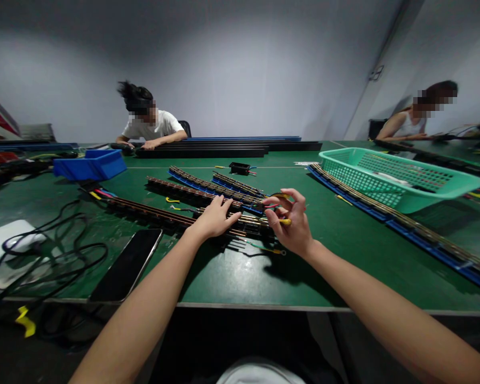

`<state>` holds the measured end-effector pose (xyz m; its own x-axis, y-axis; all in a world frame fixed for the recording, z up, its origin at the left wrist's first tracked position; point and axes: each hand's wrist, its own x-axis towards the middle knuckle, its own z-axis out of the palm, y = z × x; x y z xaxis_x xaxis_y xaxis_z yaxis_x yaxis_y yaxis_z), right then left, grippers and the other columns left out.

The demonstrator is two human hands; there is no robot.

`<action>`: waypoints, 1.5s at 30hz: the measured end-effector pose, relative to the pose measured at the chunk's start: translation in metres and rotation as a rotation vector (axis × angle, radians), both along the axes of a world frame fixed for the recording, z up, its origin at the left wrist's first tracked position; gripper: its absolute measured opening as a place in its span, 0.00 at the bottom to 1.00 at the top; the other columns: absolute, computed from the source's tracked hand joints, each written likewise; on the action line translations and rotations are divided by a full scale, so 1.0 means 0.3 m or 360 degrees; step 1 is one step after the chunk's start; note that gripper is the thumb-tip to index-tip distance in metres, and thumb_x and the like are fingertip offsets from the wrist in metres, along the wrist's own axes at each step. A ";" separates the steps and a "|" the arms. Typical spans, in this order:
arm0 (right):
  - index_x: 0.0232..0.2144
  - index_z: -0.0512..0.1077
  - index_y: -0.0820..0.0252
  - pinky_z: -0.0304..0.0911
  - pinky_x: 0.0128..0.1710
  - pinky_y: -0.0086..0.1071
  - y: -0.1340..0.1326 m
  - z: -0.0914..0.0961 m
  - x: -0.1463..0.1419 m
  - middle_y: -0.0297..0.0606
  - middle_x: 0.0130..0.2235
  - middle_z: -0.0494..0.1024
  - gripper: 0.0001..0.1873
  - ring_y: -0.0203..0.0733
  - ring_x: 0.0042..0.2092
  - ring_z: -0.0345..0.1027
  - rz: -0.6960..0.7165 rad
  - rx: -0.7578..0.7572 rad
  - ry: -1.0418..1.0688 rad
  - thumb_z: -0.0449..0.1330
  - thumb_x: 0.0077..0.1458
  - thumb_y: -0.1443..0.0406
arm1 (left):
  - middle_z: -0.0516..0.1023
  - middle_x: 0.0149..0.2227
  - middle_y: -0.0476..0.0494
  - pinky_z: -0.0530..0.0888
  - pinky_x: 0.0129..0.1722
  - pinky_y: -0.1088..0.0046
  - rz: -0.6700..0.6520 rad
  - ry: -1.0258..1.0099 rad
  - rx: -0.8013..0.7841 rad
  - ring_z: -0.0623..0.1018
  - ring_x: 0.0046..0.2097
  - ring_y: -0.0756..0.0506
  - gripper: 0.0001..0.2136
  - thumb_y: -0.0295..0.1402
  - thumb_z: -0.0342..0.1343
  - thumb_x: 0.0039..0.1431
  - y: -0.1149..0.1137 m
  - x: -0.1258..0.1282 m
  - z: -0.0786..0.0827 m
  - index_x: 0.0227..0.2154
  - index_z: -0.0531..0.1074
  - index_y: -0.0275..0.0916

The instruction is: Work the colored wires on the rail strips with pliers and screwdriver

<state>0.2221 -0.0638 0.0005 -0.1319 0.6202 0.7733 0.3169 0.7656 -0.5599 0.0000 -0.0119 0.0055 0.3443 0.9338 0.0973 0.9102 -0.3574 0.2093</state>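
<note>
While the left hand (pixel 214 217) rested palm down across a bundle of long track strips (pixel 184 193), its fingers were spread apart, their tips touching the strips without closing around them. The right hand (pixel 295 229) was raised at the right ends of the strips, its thumb and forefinger bent into a ring and brought together on thin wires (pixel 278 206), among them a red one and some with yellow ends; how tightly they pinched could not be told. The strips lay slanting in the middle of the green tabletop (pixel 240 280), partly under the left hand, with a shorter strip (pixel 240 184) on their far side. Just nearer than the strips, a green wire (pixel 260 246) with a ring at its tip lay below the right hand. A dark phone (pixel 126 266) sat near the left forearm, and a tangled black cable and a white box (pixel 10 237) lay left of it. Beyond them stood a blue bin (pixel 90 165). A small black box (pixel 240 168) lay beyond the strips. To the right, a long curved strip (pixel 388 213) ran beside a green basket (pixel 404 201). Two people sat farther off, one on the far left and one on the far right.
</note>
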 end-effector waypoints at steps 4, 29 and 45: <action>0.53 0.50 0.52 0.64 0.25 0.26 0.013 -0.018 0.002 0.37 0.40 0.78 0.20 0.32 0.24 0.68 -0.0069 0.0130 -0.0301 0.54 0.63 0.67 | 0.51 0.71 0.31 0.52 0.68 0.57 -0.0001 -0.0023 0.0014 0.49 0.72 0.34 0.34 0.54 0.43 0.66 -0.001 0.000 0.000 0.66 0.58 0.33; 0.49 0.57 0.52 0.62 0.27 0.26 -0.018 0.003 0.002 0.30 0.31 0.72 0.15 0.34 0.26 0.66 0.0022 -0.0183 -0.0375 0.53 0.60 0.68 | 0.51 0.71 0.31 0.52 0.68 0.57 -0.0007 -0.0019 0.0021 0.49 0.72 0.34 0.35 0.55 0.42 0.66 0.004 -0.004 -0.007 0.66 0.58 0.34; 0.54 0.56 0.51 0.61 0.23 0.27 -0.040 0.024 0.027 0.37 0.40 0.79 0.23 0.36 0.29 0.71 -0.0071 -0.0338 0.0446 0.58 0.58 0.63 | 0.51 0.71 0.32 0.52 0.68 0.57 -0.0007 -0.0020 0.0016 0.49 0.72 0.35 0.33 0.53 0.43 0.67 0.001 -0.004 -0.003 0.66 0.58 0.34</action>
